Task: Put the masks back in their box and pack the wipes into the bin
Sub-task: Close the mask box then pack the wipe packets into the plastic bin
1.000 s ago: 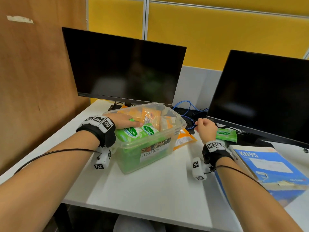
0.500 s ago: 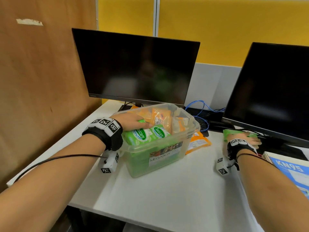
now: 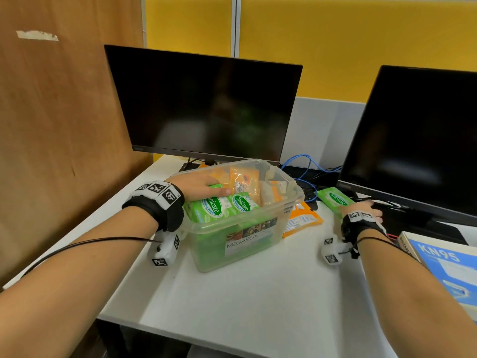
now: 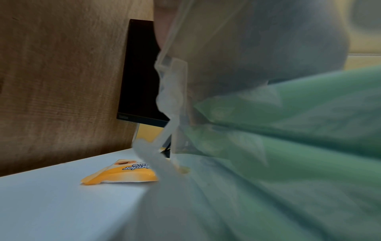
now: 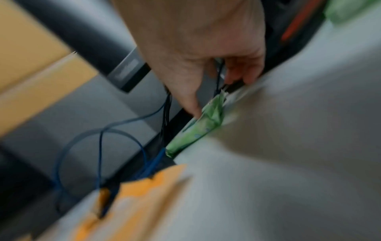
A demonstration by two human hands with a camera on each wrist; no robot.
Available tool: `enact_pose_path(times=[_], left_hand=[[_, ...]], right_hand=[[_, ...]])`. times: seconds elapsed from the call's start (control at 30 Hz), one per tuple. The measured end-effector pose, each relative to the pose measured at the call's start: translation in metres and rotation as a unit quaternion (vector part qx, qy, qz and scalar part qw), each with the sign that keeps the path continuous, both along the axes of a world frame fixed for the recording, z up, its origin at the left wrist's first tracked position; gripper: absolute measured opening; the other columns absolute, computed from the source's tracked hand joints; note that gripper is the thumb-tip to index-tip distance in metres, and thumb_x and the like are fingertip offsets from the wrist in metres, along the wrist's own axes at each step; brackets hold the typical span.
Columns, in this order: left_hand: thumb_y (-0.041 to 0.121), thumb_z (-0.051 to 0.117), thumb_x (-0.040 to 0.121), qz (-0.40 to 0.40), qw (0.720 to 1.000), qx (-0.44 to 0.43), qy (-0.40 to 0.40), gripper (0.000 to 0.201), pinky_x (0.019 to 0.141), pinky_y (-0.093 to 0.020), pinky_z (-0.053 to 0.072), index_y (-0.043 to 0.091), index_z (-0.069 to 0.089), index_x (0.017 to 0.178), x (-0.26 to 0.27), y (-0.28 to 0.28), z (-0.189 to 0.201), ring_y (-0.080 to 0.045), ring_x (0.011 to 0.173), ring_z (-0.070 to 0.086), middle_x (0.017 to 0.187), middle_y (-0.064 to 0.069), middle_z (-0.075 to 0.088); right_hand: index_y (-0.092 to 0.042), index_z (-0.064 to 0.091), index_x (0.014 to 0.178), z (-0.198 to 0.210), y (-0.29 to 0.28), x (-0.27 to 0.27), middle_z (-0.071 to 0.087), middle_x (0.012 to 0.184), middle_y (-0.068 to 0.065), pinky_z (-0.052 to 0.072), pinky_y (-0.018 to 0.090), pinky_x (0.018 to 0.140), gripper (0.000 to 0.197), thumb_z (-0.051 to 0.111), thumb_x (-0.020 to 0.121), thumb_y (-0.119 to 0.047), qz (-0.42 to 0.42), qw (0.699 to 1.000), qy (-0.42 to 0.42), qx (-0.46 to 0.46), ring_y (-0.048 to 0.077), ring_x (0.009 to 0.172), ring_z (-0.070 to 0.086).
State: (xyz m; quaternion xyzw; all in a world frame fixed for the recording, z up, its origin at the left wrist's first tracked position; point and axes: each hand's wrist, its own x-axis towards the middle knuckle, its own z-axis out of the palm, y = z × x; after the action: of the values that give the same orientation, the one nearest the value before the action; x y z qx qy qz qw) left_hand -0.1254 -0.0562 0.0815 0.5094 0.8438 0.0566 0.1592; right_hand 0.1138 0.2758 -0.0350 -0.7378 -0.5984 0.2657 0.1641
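A clear plastic bin (image 3: 209,250) on the white desk holds green and orange wipes packs. My left hand (image 3: 206,188) reaches over the bin's left rim, fingers lying flat on a green Sanicare pack (image 3: 219,206); the left wrist view shows only the blurred bin wall (image 4: 257,48). To the right, another green wipes pack (image 3: 333,197) lies beside the right monitor's base. My right hand (image 3: 361,208) covers its near end, and in the blurred right wrist view the thumb and curled fingers of the hand (image 5: 218,94) pinch the end of the pack (image 5: 198,128). A blue KN95 mask box (image 3: 444,259) sits at the far right.
An orange wipes pack (image 3: 302,219) lies on the desk right of the bin, another orange pack (image 4: 123,172) behind it. Two dark monitors (image 3: 204,104) stand at the back with blue cables (image 3: 304,164) between them. A wooden partition (image 3: 64,125) walls the left side.
My right hand moved right, from beside the orange pack to the green pack by the right monitor, and closed on its end. The left hand stayed on the packs in the bin.
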Motion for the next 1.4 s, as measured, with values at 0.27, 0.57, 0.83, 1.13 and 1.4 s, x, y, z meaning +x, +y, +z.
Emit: enact_pose_path(times=[0.27, 0.57, 0.83, 1.13, 1.4], left_hand=[[0.066, 0.037, 0.090, -0.003, 1.000, 0.004, -0.005, 0.056, 0.080, -0.026, 0.039, 0.025, 0.063, 0.116, -0.005, 0.002, -0.002, -0.010, 0.094, 0.057, 0.106, 0.007, 0.062], [0.070, 0.037, 0.087, -0.001, 1.000, 0.009, -0.001, 0.057, 0.082, -0.028, 0.042, 0.026, 0.064, 0.112, -0.010, 0.004, -0.006, -0.011, 0.096, 0.059, 0.106, 0.006, 0.064], [0.067, 0.038, 0.088, 0.001, 1.000, 0.009, -0.003, 0.057, 0.084, -0.029, 0.041, 0.025, 0.063, 0.116, -0.008, 0.003, -0.005, -0.013, 0.097, 0.057, 0.110, 0.004, 0.063], [0.062, 0.038, 0.092, -0.009, 1.000, 0.016, 0.009, 0.056, 0.081, -0.025, 0.038, 0.019, 0.065, 0.116, -0.007, 0.003, -0.003, -0.013, 0.096, 0.056, 0.112, 0.000, 0.064], [0.065, 0.038, 0.090, -0.007, 1.000, 0.007, 0.003, 0.056, 0.085, -0.027, 0.042, 0.023, 0.064, 0.116, -0.008, 0.004, -0.004, -0.011, 0.094, 0.056, 0.108, 0.004, 0.063]], right_hand=[[-0.014, 0.032, 0.144, -0.006, -0.001, -0.007, 0.037, 0.140, 0.018, 0.044, 0.047, 0.099, 0.089, 0.063, 0.074, -0.059, 0.169, 0.974, -0.147, 0.017, 0.035, 0.120, 0.045], [-0.005, 0.028, 0.143, -0.005, -0.011, -0.032, 0.045, 0.138, 0.018, 0.045, 0.042, 0.094, 0.107, 0.072, 0.066, -0.064, 0.160, 0.977, -0.142, 0.003, 0.034, 0.122, 0.048], [-0.005, 0.039, 0.138, -0.011, -0.026, -0.030, 0.047, 0.135, 0.017, 0.043, 0.040, 0.096, 0.066, 0.066, 0.082, -0.028, 0.155, 0.987, -0.035, 0.015, 0.035, 0.122, 0.049], [-0.040, 0.026, 0.146, 0.013, -0.035, -0.044, 0.018, 0.153, 0.016, 0.036, 0.052, 0.106, 0.068, 0.051, 0.085, -0.026, 0.264, 0.950, -0.160, 0.040, 0.040, 0.132, 0.036], [-0.024, 0.049, 0.132, 0.000, -0.025, -0.054, 0.043, 0.138, 0.011, 0.041, 0.047, 0.100, 0.070, 0.043, 0.074, -0.063, 0.303, 0.916, -0.263, 0.001, 0.033, 0.120, 0.046]])
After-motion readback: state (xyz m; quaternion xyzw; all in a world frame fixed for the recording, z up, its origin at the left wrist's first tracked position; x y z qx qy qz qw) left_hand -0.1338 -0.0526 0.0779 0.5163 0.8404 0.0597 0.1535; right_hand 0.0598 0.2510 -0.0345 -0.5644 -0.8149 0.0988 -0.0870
